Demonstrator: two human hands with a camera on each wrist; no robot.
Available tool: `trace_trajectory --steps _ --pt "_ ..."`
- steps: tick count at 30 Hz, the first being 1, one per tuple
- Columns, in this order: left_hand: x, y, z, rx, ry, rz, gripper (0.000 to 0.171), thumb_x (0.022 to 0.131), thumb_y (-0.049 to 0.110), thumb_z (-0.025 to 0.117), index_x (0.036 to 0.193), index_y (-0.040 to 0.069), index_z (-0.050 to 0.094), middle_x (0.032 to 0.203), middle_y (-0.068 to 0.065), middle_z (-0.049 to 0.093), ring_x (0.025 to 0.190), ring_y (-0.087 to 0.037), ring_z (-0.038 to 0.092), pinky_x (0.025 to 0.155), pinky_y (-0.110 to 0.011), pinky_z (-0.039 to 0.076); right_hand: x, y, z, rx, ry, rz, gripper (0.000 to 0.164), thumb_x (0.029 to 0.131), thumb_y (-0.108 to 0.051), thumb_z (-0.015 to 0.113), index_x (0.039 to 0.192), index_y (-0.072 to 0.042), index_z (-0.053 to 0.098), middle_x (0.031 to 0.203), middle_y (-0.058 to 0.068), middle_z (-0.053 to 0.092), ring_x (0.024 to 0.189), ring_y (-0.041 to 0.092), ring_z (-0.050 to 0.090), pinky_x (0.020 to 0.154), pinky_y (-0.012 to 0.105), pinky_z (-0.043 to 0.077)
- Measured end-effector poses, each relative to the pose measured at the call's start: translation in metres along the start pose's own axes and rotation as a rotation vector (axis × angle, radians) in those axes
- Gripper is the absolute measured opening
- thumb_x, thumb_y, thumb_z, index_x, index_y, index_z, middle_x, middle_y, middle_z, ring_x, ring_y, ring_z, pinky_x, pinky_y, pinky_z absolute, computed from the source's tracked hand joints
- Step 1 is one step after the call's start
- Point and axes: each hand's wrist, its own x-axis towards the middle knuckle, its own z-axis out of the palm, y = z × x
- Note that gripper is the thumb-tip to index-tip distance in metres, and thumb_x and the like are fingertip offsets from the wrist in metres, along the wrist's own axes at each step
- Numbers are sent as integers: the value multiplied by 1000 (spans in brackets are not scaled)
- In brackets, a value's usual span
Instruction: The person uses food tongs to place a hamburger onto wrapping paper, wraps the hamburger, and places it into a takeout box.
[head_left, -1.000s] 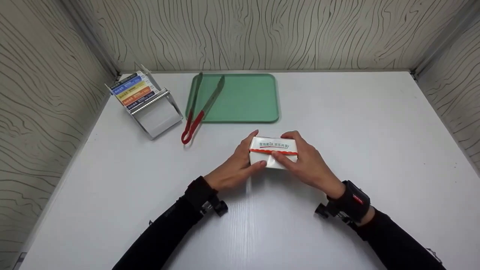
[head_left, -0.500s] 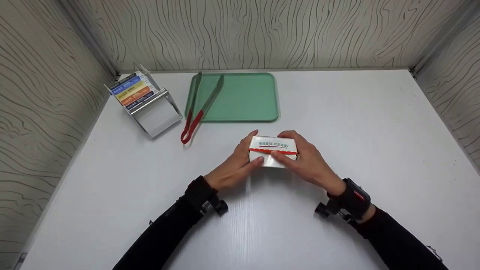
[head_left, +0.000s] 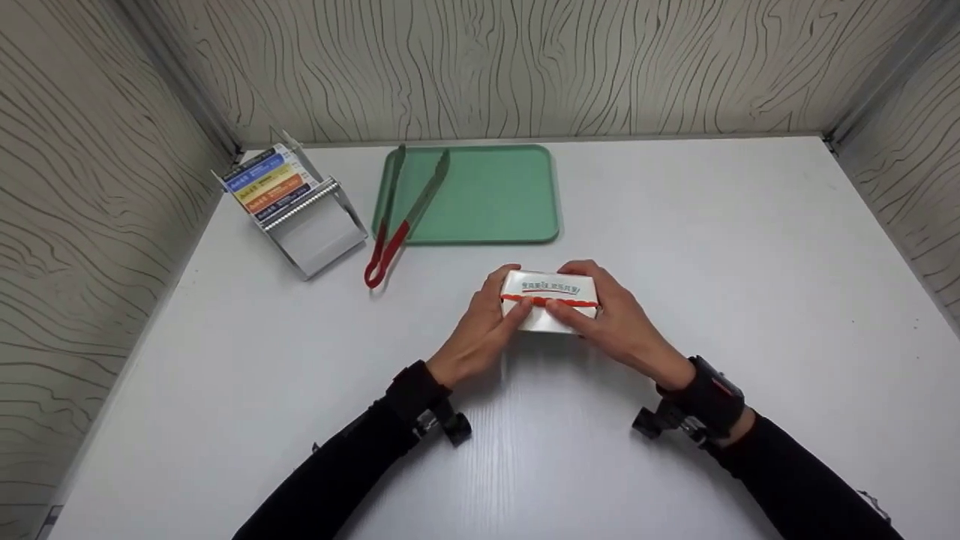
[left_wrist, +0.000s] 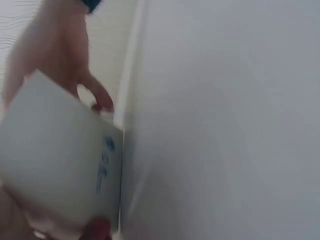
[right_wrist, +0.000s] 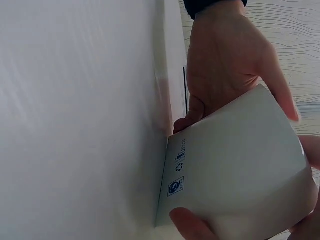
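In the head view a small white paper food box (head_left: 551, 283), with printed characters and a wavy orange-red flap edge on top, sits between both hands over the middle of the white table. My left hand (head_left: 478, 334) grips its left side, thumb on the top at the orange edge. On the right side my right hand (head_left: 626, 322) holds it the same way, its thumb close to the other thumb. The left wrist view shows a plain box wall (left_wrist: 60, 145) with blue print. Blue marks also appear on the box wall (right_wrist: 235, 160) in the right wrist view.
A green tray (head_left: 502, 195) lies at the back of the table. Red-handled metal tongs (head_left: 401, 229) rest across its left side, handle end over the table. Left of them stands a metal dispenser (head_left: 292, 206) with coloured label strips. Patterned walls (head_left: 480, 67) enclose the back and sides.
My left thumb has slid up to the orange flap edge, and the left wrist has shifted slightly right. The flap now lies straighter along the box. My right hand keeps its hold.
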Motion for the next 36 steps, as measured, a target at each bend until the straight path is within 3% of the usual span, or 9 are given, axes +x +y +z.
trace_trajectory --steps 6,15,20,27,32,36 --pt "0 4 6 -14 72 -14 70 104 53 52 154 8 35 142 -10 57 130 -27 48 114 -46 35 1 1 0 -24 14 -23 51 94 -39 77 135 -17 55 123 3 66 97 19 61 80 31 49" --pt "0 6 13 -11 125 -81 72 100 66 48 151 17 39 137 -5 62 115 -25 50 99 -41 35 0 -1 1 107 -40 50 53 95 -38 76 137 -17 50 120 10 62 78 24 63 60 30 54" --pt "1 6 18 -20 168 -107 61 101 55 52 148 17 42 131 -3 65 109 -22 50 95 -37 33 -1 -2 3 101 -22 57 55 94 -35 77 138 -17 49 127 9 58 83 24 61 60 30 55" --pt "-1 6 20 -21 179 -113 57 101 46 56 147 16 43 135 -2 64 110 -22 52 96 -37 32 -4 -3 7 141 -16 54 58 95 -31 76 143 -15 47 133 13 54 94 23 62 65 29 57" --pt "-2 5 20 -24 175 -90 58 101 46 57 147 15 43 138 -2 63 114 -22 55 98 -38 31 -2 -1 7 126 -4 11 57 95 -28 77 143 -14 49 136 11 55 109 21 57 85 26 49" --pt "-2 4 18 -18 167 -85 60 101 48 56 148 15 41 139 -3 62 116 -22 53 99 -39 32 -1 1 5 86 -21 -25 58 95 -29 77 144 -14 48 136 8 59 113 20 57 93 29 45"
